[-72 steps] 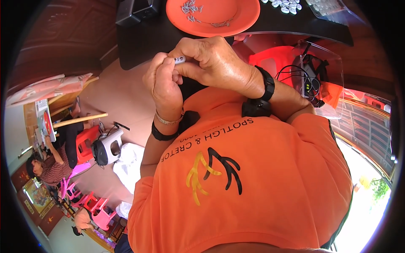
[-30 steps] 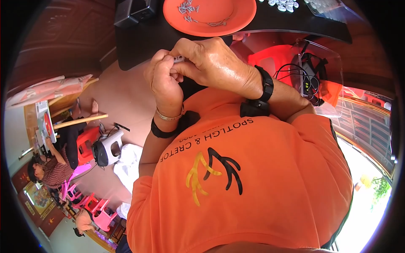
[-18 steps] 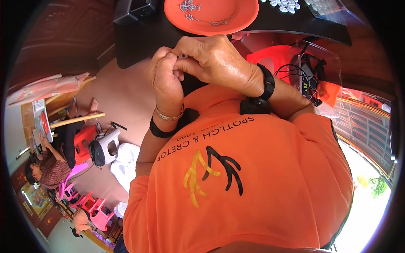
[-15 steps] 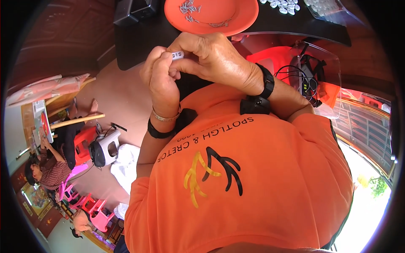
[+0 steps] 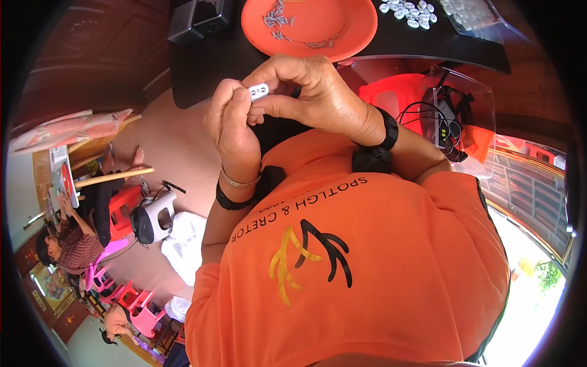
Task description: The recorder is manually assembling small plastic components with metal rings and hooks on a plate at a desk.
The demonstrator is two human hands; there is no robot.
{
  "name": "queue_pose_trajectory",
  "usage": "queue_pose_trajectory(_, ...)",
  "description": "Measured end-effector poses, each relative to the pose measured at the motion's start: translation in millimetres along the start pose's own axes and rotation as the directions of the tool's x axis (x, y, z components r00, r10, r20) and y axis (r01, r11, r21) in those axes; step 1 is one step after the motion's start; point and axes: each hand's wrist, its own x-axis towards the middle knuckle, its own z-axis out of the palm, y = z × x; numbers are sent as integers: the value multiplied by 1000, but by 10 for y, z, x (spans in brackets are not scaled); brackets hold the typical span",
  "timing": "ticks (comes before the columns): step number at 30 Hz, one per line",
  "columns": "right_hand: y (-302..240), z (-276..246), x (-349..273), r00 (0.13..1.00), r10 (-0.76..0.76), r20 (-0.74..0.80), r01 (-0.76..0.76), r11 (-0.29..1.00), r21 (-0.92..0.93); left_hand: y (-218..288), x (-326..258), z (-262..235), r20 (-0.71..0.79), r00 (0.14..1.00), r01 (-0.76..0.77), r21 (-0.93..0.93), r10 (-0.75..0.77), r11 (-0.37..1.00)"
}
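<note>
A small white plastic piece (image 5: 259, 92) with dark round holes or marks on its face is held between my hands, in front of my chest. Around its left end, the thumb and fingers of my left hand (image 5: 233, 125) are pinched together. My right hand (image 5: 315, 92) is curled, its thumb and forefinger closing on the piece from the other side. Just beyond the hands, an orange plate (image 5: 358, 40) holds several small grey metal bits (image 5: 278, 19), like screws or pins. Similar-sized white oval pieces (image 5: 411, 12) lie to the right of the plate.
A black table (image 5: 208, 73) carries the plate, a dark box (image 5: 202, 18) and a clear tray of whitish pieces (image 5: 471, 12). At right stand a red stool (image 5: 382, 95) and a clear bin with cables (image 5: 449, 122). Two other people (image 5: 73, 248) are at far left.
The white piece has tilted slightly and shows more of its face between my fingers. Table, plate and hands sit a little lower in the picture.
</note>
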Motion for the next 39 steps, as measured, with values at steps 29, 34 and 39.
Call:
queue_pose_trajectory(29, -775, -1259, 162, 893, -420, -163, 81, 505, -859, -149, 131, 24, 258, 966, -47, 121, 14, 991)
queue_pose_trajectory(34, -1466, -2199, 406, 761, -588, -275, -349, -13, -937, -151, 240, -8, 188, 982, 30, 13, -32, 999)
queue_pose_trajectory(39, -1489, -1966, 443, 817, -502, -284, -245, 143, -959, -193, 485, -64, 143, 990, 10, -81, 1, 997)
